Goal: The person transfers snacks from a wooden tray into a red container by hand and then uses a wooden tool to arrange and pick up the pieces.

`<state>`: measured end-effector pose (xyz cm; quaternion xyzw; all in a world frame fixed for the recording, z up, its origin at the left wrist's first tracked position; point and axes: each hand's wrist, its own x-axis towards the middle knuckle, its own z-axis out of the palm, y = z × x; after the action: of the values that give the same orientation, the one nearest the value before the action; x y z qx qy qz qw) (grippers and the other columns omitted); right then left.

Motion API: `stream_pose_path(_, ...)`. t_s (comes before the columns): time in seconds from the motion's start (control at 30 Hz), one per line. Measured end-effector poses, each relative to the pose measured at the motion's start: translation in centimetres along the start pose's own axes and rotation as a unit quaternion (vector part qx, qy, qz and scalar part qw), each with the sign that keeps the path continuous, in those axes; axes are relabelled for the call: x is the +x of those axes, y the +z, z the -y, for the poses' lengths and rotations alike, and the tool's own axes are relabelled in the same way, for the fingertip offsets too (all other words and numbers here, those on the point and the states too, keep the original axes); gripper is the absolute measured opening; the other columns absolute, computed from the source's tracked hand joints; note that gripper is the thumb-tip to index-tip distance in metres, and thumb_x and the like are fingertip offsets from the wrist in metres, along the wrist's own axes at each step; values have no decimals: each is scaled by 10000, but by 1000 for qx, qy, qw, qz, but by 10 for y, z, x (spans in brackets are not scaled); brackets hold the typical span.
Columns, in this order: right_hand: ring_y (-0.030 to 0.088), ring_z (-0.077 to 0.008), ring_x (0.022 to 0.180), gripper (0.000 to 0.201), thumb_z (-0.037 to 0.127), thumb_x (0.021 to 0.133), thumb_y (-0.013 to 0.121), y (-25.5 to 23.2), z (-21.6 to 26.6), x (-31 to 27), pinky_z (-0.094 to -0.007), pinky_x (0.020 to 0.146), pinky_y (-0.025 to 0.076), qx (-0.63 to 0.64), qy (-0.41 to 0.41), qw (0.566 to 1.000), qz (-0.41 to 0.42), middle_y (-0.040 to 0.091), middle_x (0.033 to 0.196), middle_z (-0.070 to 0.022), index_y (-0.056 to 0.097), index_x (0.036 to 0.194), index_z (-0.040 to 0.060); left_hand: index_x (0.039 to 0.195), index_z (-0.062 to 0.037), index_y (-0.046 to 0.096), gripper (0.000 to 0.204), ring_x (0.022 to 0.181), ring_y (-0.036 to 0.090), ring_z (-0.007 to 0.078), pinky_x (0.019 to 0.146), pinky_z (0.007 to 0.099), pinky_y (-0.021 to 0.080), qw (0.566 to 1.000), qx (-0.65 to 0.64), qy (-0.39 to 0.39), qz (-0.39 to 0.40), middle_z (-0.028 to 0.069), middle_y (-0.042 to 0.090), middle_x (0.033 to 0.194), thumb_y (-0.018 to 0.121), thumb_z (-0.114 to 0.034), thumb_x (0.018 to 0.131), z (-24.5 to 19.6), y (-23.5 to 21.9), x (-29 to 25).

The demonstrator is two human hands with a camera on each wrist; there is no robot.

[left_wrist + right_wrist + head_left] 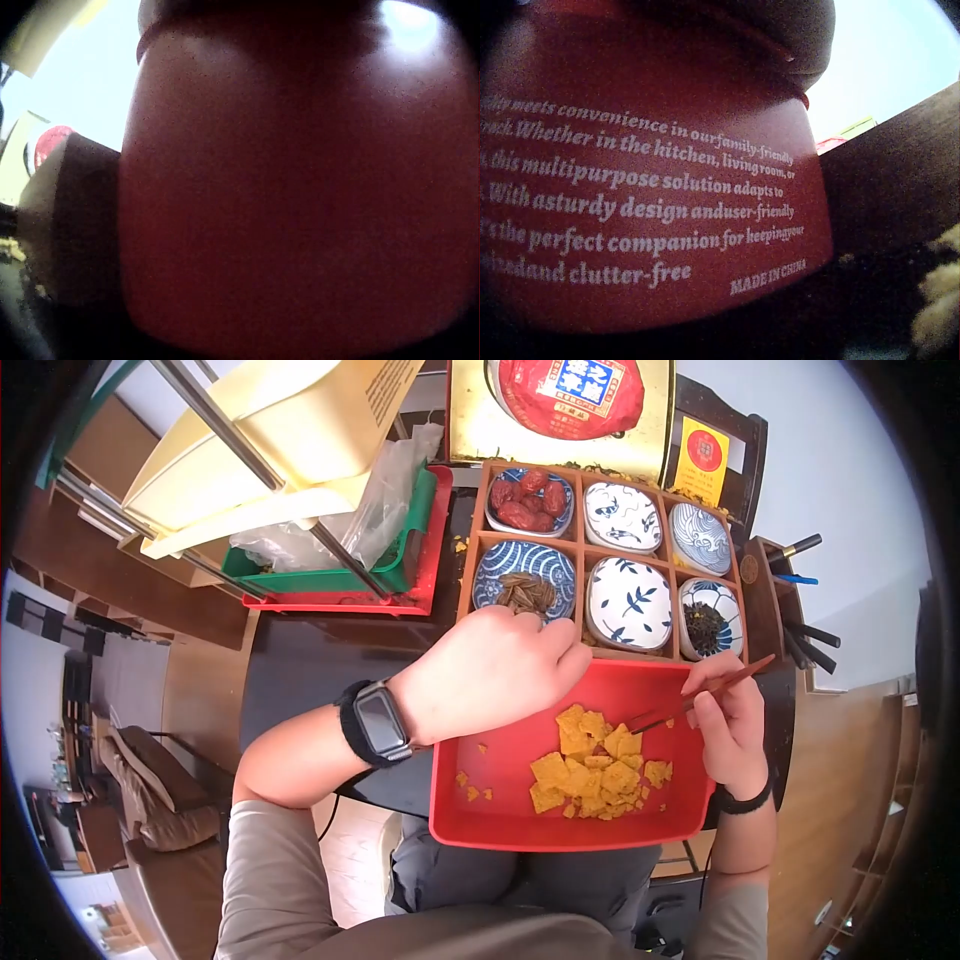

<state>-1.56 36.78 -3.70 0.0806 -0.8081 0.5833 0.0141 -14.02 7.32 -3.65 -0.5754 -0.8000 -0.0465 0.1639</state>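
My left hand [500, 665] lies back up over the upper left edge of a red plastic bin [450, 800], its fingers curled under and their tips hidden. Just beyond its knuckles, brown dried strips [527, 593] lie in a blue swirl-patterned dish [500, 560]. At the bin's right side, my right hand [735, 730] holds slim brown wooden tweezers [735, 672], whose tips point left over crumbled yellow pieces [590, 765] in the bin. The bin's outer wall [300, 187] fills most of the left wrist view; printed white text covers its wall [645, 180] in the right wrist view.
A divided wooden tray [582, 550] behind the bin holds patterned dishes, red dates [528, 500] and dark dried leaves [705, 628]. A gold box [460, 420] stands behind it. On the left are a green crate [405, 550] and a metal-framed rack [215, 420]; pens stick out at right.
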Motion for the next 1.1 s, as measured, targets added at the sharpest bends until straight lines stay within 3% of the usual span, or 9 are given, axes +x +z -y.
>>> stream_pose_path(0.17,568,-97,873,94,58,1065,593,-3,-8,-3,-258,776,461,-31,4,999,-8,601,1019,-33,628,1147,29,900,-88,600,211,702,689,247,612,404,564,996,-85,-27,-22,70,568,828,755,-218,961,2,4,1)
stream_pose_path(0.37,558,-117,892,97,29,1034,586,-5,-4,-5,-281,788,455,-2,8,1000,1,598,1008,-40,634,1118,28,902,-89,594,213,706,689,255,615,403,566,995,-92,-27,-20,74,574,830,754,-218,958,3,3,1)
stream_pose_path(0.57,607,-279,809,193,44,846,655,-28,44,5,-356,742,507,-114,-160,973,121,607,963,-122,621,1034,21,904,-92,596,190,723,698,257,621,402,571,995,-87,-21,-32,78,579,836,740,-208,942,3,8,-2)
stream_pose_path(0.63,649,-331,846,214,136,823,764,-18,79,12,-432,758,548,-213,-165,949,164,690,1130,-170,623,961,52,906,-91,594,189,721,699,254,629,401,574,996,-85,-22,-33,74,583,844,739,-209,930,2,7,-2)
stream_pose_path(0.73,664,-300,916,265,199,824,828,11,119,41,-435,791,558,-323,-276,863,274,695,1378,-163,641,967,76,917,-94,588,193,726,689,267,632,416,568,994,-93,-25,-45,73,583,850,727,-227,924,2,11,-3)
stream_pose_path(0.8,635,-292,899,314,218,791,851,37,128,54,-411,767,541,-334,-307,842,291,678,1507,-142,572,863,95,934,-85,601,166,738,701,276,636,417,573,991,-124,-13,-48,77,604,862,706,-213,917,4,9,-3)
stream_pose_path(0.9,615,-243,937,228,228,861,812,79,114,73,-403,820,523,-322,-416,808,265,635,1571,-124,632,915,99,959,-63,626,115,756,720,280,642,407,571,980,-190,13,-50,93,640,887,663,-166,921,12,0,-4)
stream_pose_path(1.0,683,-234,1040,258,250,952,670,112,103,80,-434,884,527,-347,-422,791,277,680,1460,-113,740,1104,54,959,-58,602,111,754,674,282,637,414,522,967,-250,1,-52,113,609,886,626,-165,980,13,4,-7)
stream_pose_path(1.1,606,-196,943,171,232,976,677,128,85,89,-373,857,462,-327,-462,795,219,639,1568,-114,710,1021,70,951,-62,576,152,757,637,289,644,422,483,950,-306,-59,-17,113,566,865,602,-188,1032,8,6,-8)
